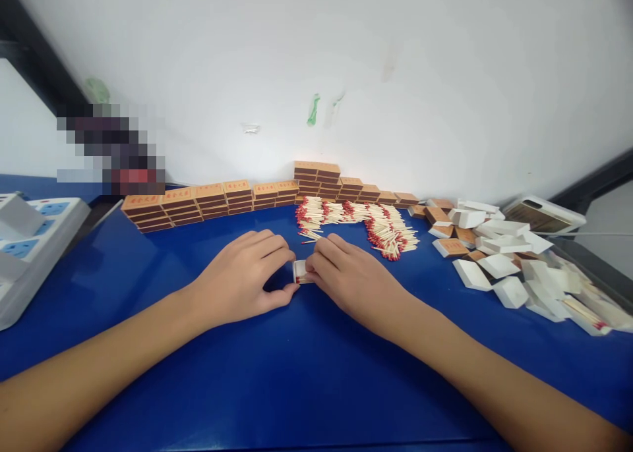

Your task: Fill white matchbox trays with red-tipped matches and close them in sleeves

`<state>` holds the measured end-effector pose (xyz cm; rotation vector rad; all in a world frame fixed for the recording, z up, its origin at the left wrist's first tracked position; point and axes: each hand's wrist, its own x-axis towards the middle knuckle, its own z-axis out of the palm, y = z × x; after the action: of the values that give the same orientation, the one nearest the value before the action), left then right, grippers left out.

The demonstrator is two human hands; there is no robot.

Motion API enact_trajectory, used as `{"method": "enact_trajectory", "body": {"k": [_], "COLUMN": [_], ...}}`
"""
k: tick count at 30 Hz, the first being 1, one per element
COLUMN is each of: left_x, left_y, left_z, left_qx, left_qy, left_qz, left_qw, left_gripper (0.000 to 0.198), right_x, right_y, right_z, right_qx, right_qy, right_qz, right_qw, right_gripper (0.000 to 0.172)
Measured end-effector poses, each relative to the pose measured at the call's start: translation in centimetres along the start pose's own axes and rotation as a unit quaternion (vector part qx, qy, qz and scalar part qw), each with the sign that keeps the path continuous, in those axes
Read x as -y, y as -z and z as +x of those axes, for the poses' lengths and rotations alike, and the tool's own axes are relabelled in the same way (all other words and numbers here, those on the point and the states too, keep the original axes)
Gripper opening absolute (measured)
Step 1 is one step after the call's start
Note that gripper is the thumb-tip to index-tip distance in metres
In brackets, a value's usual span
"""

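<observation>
A small white matchbox tray [298, 267] lies between my hands at the middle of the blue table, with a few red-headed matches in it. My left hand [252, 274] curves round the tray's left end, thumb and fingertips against it. My right hand [349, 277] is closed over the tray's right part, its fingertips pressed together inside; whether they pinch matches is hidden. Just behind the hands lies a heap of loose matches [388, 228] with red heads.
Stacked matchboxes [237, 198] line the wall behind. A pile of white trays [512, 292] and orange covers [451, 247] spreads at the right, near a power bank-like device [539, 215]. At the left stands a white plastic container [47, 267] on the blue table [297, 373].
</observation>
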<state>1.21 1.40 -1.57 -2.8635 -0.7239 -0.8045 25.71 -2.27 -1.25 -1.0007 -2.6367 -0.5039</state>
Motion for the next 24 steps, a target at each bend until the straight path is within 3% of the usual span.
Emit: {"method": "enact_trajectory", "body": {"k": [6,9,14,24], "left_x": [0.0,0.0,0.0,0.0], "left_y": [0.0,0.0,0.0,0.0], "left_z": [-0.1,-0.1,-0.1,-0.2], "left_qx": [0.01,0.01,0.015,0.015], "left_qy": [0.006,0.005,0.005,0.001], "left_qz": [-0.012,-0.017,-0.017,-0.016], "left_qw": [1.0,1.0,1.0,1.0], "left_gripper": [0.019,0.02,0.02,0.019], "right_x": [-2.4,-3.9,-4.9,-4.7], "right_y": [-0.7,-2.0,-3.7,-4.3], "right_z": [-0.5,-0.6,0.0,0.7], "right_qx": [-0.08,-0.079,-0.059,-0.063], "right_qy": [-0.09,-0.13,-0.128,-0.144], "right_qz": [0.118,0.14,0.197,0.227], "right_qw": [0.986,0.978,0.97,0.961], "right_gripper": [0.013,0.006,0.006,0.003]}}
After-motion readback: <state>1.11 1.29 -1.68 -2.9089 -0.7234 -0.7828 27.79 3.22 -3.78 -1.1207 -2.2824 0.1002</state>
